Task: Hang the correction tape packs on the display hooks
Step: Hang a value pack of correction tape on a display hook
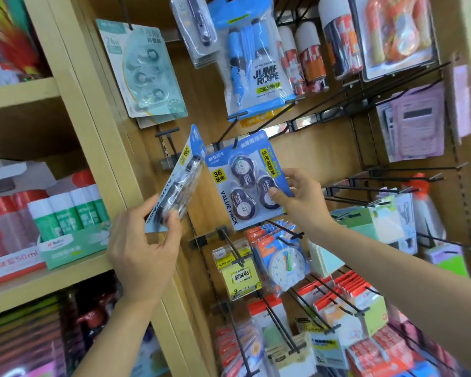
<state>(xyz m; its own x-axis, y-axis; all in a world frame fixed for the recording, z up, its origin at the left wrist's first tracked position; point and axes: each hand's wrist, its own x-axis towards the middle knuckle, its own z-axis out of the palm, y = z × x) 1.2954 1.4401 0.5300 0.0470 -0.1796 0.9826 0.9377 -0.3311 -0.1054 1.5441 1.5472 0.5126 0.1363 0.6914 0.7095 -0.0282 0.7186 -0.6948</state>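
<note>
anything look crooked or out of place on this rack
Nothing damaged or spilled. The blue correction tape pack pinched by the right hand sits tilted, its top at a hook. The second pack, gripped by the left hand, is turned edge-on and off any hook.

Back panel: wood board [318, 159] w/ metal rails [310, 122] across; black wire hooks [167, 131] stick out.
Top-L hook: teal tape pack [142, 74], "24" on label, more packs behind.
Top-mid hook: jump rope pack [253, 58], blue.
Mid hook: blue tape pack [245, 183], "36" label, top edge at hook; can't tell if fully on.
R side: purple packs [419, 126] hanging in a stack.
Lower row: yellow sticky-note pack [241, 273], clock pack [283, 265] just beside, red/white packs [348, 292] further R.
L shelving: beige shelf [65, 273].
On shelf: glue sticks [65, 210], green w/ white caps, upright in green box [74, 248]; red box [11, 265] touching it on L.
</note>
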